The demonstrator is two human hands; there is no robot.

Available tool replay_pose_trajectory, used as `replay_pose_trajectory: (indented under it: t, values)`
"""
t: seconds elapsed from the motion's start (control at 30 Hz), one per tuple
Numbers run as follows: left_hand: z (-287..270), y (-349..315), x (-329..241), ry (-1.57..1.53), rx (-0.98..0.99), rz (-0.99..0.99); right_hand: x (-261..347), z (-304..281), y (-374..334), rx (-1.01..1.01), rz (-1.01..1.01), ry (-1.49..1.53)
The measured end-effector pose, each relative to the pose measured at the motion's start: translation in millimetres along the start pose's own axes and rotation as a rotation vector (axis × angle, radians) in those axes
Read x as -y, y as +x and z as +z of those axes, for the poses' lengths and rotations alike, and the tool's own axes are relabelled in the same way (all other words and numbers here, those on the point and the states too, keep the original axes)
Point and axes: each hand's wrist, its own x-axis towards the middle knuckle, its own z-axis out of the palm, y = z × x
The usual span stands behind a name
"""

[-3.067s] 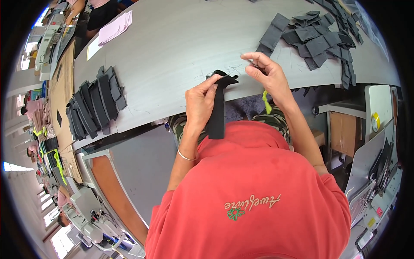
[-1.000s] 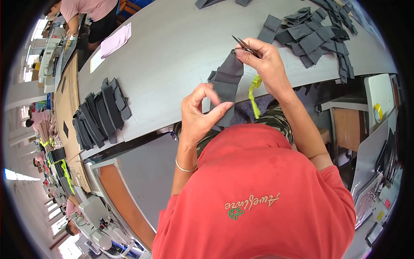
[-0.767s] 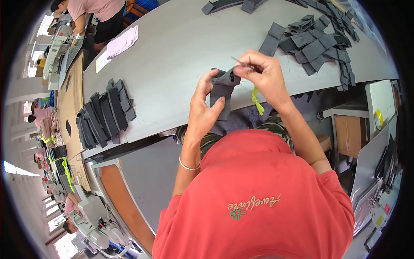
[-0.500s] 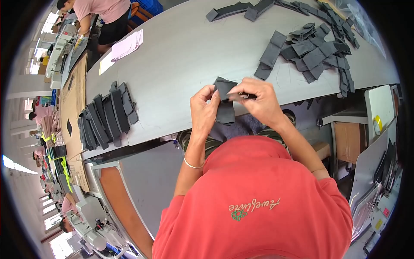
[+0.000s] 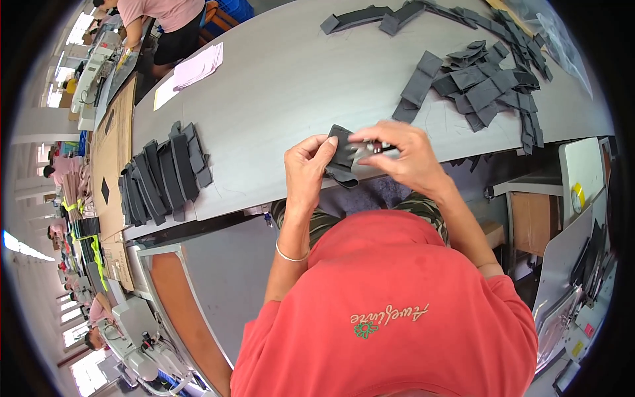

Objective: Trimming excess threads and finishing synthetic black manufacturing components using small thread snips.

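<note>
My left hand [image 5: 305,173] pinches a folded dark grey fabric strip [image 5: 340,153] between thumb and fingers, just above the table's near edge. The strip stands roughly upright, its lower end hanging in a fold. Close on its right, my right hand [image 5: 413,159] is curled round what look like small thread snips [image 5: 378,147], dark with a metallic glint. Motion smears those fingertips and the snips' tips, so I cannot tell whether they touch the cloth.
On the grey table [image 5: 264,106], a row of dark strips [image 5: 164,173] lies left and a loose heap [image 5: 479,83] lies right. A chain of strips [image 5: 360,18] runs along the back. Pink sheets [image 5: 198,66] lie far left, near a co-worker [image 5: 169,16].
The strip's hanging lower part has been folded up, and the left hand has shifted slightly left. My right hand has moved a little right, its fingers more spread round the snips.
</note>
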Motion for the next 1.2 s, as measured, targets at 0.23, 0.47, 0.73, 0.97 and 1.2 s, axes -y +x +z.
replay_pose_trajectory:
  t: [0.23,0.47,0.73,0.97,1.2]
  values:
    - [-6,-2,-1,0.131,0.019,-0.001,-7,-23,13,-0.075,-0.291,-0.463]
    - [-6,-3,-1,0.198,0.028,-0.006,-9,-18,13,-0.089,-0.427,-0.628]
    - [-10,-3,0,0.237,0.057,0.008,-10,-18,14,-0.070,-0.431,-0.609]
    - [-9,-2,0,0.275,0.085,0.005,-14,-15,13,-0.047,-0.399,-0.527]
    - [-11,-3,-2,0.105,0.043,-0.027,-14,-18,8,-0.089,-0.301,-0.404]
